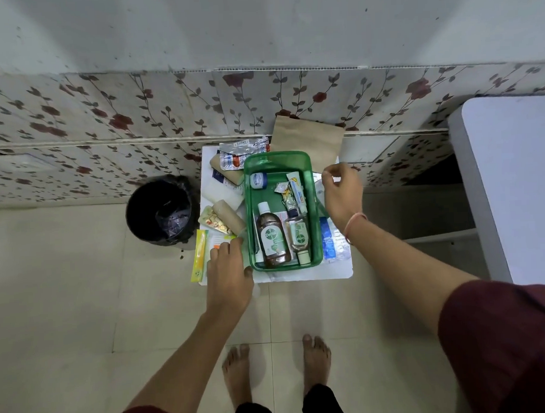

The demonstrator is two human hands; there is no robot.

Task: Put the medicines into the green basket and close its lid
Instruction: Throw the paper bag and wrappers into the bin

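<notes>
Two Dettol bottles (272, 238) (298, 233), one green basket (277, 159), one black bin (160, 210).

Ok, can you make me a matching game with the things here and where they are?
Things:
1. big brown bottle
2. black bin
3. paper bag
4. yellow packet

Places:
A. on the floor, left of the table
B. inside the green basket
C. leaning on the wall behind the basket
D. at the table's left edge, beside the left hand

Pairs: 1-B, 2-A, 3-C, 4-D
</notes>
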